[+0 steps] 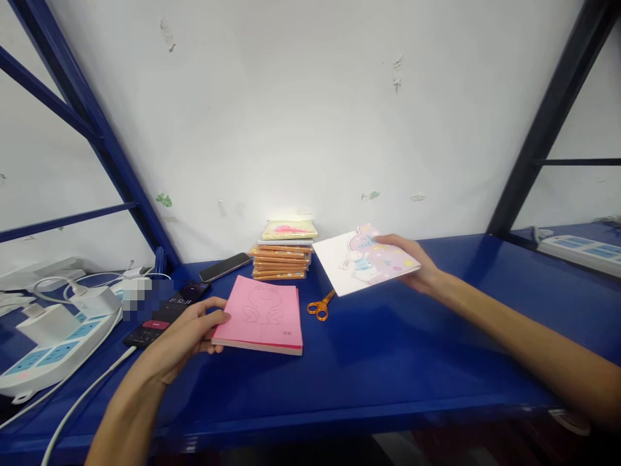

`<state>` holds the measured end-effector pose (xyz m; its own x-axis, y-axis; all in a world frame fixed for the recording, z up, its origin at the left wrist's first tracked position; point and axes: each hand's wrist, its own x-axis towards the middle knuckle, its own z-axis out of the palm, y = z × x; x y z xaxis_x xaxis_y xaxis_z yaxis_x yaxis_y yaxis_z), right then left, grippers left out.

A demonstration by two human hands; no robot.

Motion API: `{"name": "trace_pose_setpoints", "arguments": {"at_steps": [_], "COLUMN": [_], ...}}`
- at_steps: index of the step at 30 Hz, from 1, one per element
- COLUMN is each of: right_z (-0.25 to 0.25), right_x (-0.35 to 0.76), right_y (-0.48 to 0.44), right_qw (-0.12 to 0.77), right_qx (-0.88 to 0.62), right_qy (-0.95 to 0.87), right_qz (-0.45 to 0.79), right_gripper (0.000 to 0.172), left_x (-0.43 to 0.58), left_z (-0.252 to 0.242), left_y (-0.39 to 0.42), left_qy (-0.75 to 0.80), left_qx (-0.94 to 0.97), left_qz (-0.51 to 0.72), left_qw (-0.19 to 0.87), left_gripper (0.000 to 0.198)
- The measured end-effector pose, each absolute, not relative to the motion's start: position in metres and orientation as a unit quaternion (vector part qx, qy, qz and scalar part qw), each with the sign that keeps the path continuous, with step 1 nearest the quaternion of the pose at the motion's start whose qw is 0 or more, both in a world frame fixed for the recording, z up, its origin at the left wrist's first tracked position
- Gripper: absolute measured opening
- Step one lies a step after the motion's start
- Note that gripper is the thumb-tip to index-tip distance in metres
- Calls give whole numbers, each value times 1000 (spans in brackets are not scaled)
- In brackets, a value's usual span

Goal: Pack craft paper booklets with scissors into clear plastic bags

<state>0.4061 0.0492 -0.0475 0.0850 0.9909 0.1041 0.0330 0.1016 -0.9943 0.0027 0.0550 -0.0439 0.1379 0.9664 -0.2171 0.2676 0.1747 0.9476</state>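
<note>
My left hand (198, 327) grips a thick pink pad of paper (264, 314) by its left edge, thumb on top and fingers beneath. A line drawing of an animal is on its top sheet. On the other side, my right hand (412, 259) pinches a white and pastel card or thin booklet (363, 259) by its right edge, tilted above the table. It carries a cartoon animal in blue stripes. Between the two lies a pair of scissors with orange handles (319, 309), its blades partly under the card.
Behind the pad, a stack of wrapped packets (281, 259) stands against the wall. Two phones lie left of it, a dark one (226, 266) and one with a lit timer (169, 314). A power strip (61, 346) with plugs and white cables fills the left. Blue shelf posts (533, 123) rise at both sides.
</note>
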Motion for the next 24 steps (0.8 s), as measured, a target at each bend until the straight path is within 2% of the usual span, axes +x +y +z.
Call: {"name": "trace_pose_setpoints", "arguments": {"at_steps": [3,5,9,13,15,19,24], "right_z": [-36,-29,-26,-33,-37,-39,-31], "right_x": [424,444,489,516,522,527,498], "right_y": [49,47,41,43,47,55,61], "right_qw": [448,346,192,109,106,156,306], "right_qx": [-510,-532,-589,-626,-641,-677,-660], "right_qy": [-506,-538,-582,-592,-600,-620,-657], "right_qz": [531,555,528,497,466,364,200], "right_gripper": [30,32,36,44,47,42,55], "left_x": [26,42,65,73,72,60,38], "left_z": [-52,-60,-75,-78,-74,-66,-61], "left_y": [51,49,49,47,44,41,46], "left_qy": [567,557,527,534,563,605,574], "left_qx": [576,597,636,688,714,733,724], "left_qz": [298,281,267,246,223,220,279], "left_qw": [508,505,496,426,352,220,262], "left_gripper": [35,35,44,48,47,40,27]}}
